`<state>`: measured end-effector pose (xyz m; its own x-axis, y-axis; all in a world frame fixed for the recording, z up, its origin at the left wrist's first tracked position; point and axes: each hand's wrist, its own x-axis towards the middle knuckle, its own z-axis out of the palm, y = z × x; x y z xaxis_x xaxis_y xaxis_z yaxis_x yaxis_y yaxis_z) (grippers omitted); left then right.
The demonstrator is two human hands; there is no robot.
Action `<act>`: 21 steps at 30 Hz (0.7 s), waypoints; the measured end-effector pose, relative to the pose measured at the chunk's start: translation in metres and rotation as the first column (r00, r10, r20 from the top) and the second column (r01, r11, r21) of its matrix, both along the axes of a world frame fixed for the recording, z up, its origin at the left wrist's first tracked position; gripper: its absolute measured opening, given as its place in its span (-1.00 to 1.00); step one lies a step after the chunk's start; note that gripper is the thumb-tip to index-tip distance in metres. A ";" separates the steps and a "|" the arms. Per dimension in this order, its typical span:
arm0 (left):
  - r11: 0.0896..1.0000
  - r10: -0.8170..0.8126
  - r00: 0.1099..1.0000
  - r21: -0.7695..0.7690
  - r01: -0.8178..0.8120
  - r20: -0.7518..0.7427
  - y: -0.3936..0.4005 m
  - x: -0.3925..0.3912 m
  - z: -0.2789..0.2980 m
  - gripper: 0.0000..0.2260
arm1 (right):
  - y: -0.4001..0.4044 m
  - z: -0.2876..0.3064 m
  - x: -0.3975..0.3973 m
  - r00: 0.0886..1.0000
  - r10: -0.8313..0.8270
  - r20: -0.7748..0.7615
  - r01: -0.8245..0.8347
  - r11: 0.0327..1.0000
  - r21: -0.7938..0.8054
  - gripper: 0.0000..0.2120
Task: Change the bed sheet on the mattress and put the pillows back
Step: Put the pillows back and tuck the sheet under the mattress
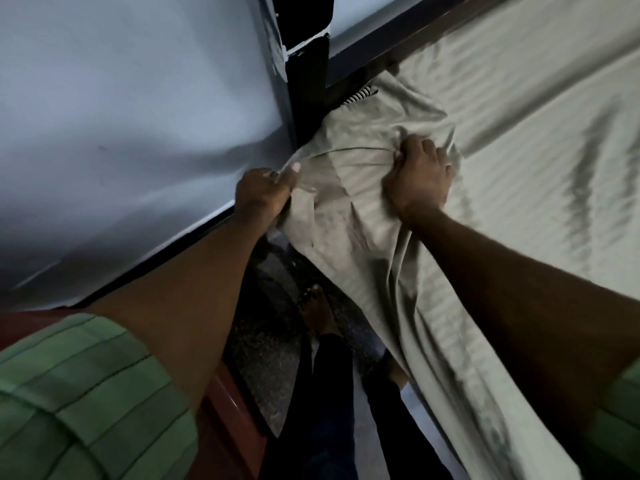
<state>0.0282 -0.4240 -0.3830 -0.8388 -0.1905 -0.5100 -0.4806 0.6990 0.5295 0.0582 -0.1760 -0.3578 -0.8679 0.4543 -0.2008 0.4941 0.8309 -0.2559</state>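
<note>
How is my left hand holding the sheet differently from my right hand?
The left hand pinches the bed sheet edge near the wall, thumb on top; the right hand bunches a gathered fold on the mattress corner. Left sits off the bed's edge, right on top. Both grip the same sheet.

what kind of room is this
Most likely a bedroom: a mattress under a pale grey-green striped bed sheet, a dark wooden bed frame at its corner, and a plain bluish painted wall close alongside.

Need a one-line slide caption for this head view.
Both hands, left and right, grip the sheet at the mattress corner beside the wall.
</note>
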 end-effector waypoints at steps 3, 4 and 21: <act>0.988 0.130 0.989 -0.078 -0.135 -0.070 -0.007 0.003 -0.016 -0.54 | 0.001 0.003 -0.003 1.000 -0.013 -0.022 0.012 0.999 -0.032 -0.72; 0.957 0.285 0.957 0.074 -0.281 -0.055 -0.002 0.004 -0.017 -0.63 | 0.000 0.004 -0.002 0.999 -0.034 -0.024 0.033 0.999 -0.039 -0.72; 0.777 0.207 0.883 0.477 -0.410 0.422 0.072 0.035 -0.026 -0.84 | 0.006 -0.007 -0.002 0.984 0.145 -0.106 -0.133 0.985 0.112 -0.71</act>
